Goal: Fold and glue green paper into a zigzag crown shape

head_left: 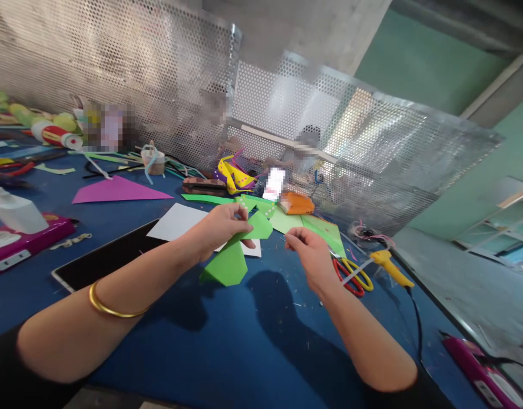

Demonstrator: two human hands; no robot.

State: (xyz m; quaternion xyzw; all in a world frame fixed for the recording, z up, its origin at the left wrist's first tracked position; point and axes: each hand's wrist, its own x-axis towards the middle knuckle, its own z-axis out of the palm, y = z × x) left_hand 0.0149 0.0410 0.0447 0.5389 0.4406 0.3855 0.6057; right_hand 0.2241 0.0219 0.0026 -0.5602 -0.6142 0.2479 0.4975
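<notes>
My left hand (227, 230) pinches a folded green paper shape (229, 264) above the blue table. Pale dots run along a green paper piece (268, 210) just behind that hand. To its right, my right hand (306, 250) hovers with its fingers pressed together; whether something small is between them I cannot make out. Close by the right wrist lie scissors (351, 278) with one red and one yellow handle. Beneath and behind the left hand are a white paper sheet (178, 221) and a dark flat tablet-like panel (112, 258).
A yellow glue gun (393, 268) with a black cord lies at right. Purple power strips (487, 369) sit at both sides. Left are a pump bottle (16, 210) and purple paper (120, 190). A perforated metal screen (159, 74) stands behind, with a yellow paper craft (233, 176) before it.
</notes>
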